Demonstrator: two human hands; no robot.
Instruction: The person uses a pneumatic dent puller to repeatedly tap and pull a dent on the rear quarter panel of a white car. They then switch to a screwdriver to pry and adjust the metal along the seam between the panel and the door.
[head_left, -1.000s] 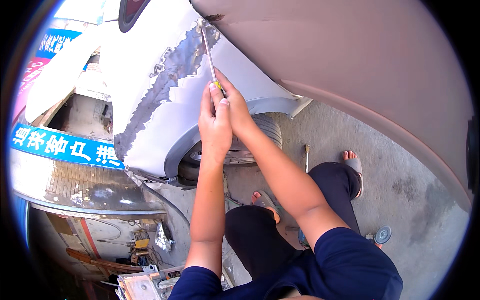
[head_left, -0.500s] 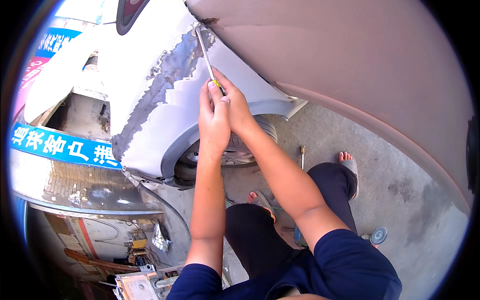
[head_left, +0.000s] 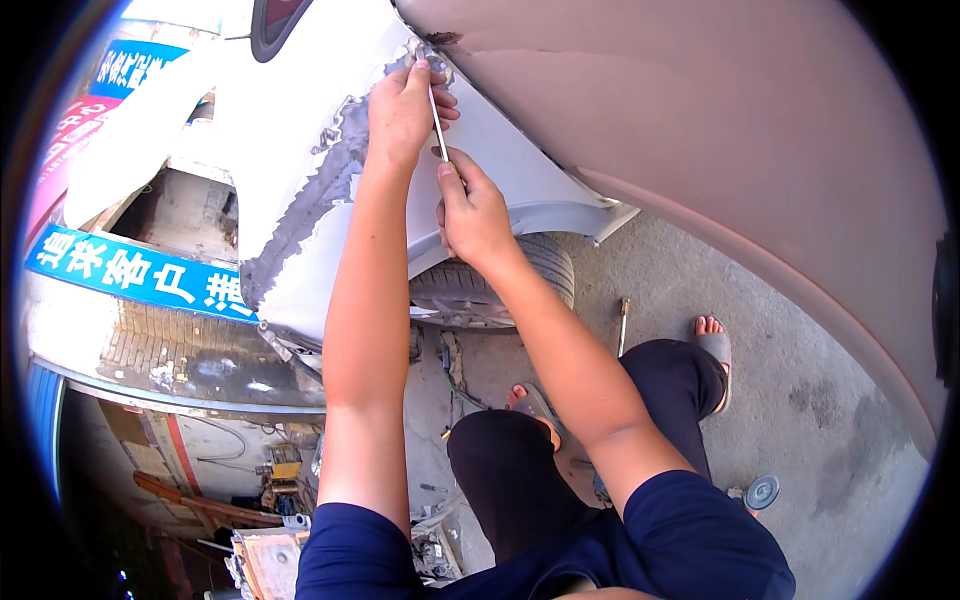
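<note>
We take the bare-metal strip (head_left: 310, 205) on the pale car panel (head_left: 520, 165) as landmark. The slim metal tool (head_left: 438, 125) points at the strip's upper end; we cannot tell whether its tip touches. Our left hand (head_left: 400, 115), over that end, pinches the shaft near the tip; our right hand (head_left: 476, 212), lower right of it, grasps the rear. For control, we guide frontward and align from behind.
</note>
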